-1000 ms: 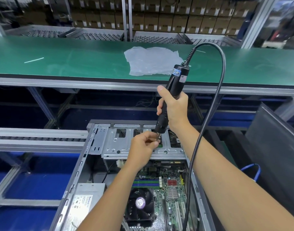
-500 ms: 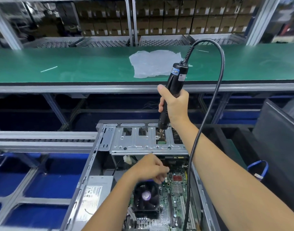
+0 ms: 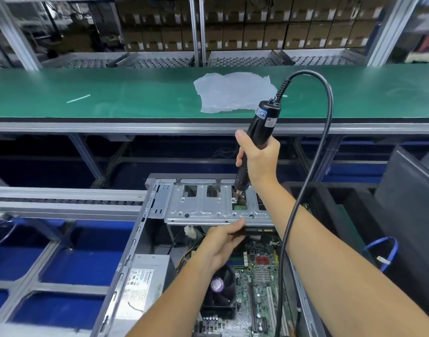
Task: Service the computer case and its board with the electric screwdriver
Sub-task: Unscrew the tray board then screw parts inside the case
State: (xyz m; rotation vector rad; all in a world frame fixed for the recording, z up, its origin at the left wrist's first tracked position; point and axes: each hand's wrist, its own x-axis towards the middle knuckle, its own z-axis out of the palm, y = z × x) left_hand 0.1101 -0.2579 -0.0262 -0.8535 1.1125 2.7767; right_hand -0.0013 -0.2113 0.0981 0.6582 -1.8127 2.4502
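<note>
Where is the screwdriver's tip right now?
In the head view, the electric screwdriver, held by the right hand, has its tip down on the drive cage at the case's far end, right of centre.

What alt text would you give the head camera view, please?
A right hand holds a black corded electric screwdriver upright, tip on the silver metal drive bracket of an open computer case. The left hand grips the bracket's near edge above the green motherboard.

Green bench top (image 3: 135, 93) with crumpled clear plastic sheet (image 3: 232, 92) and thin white strip (image 3: 78, 98).
</note>
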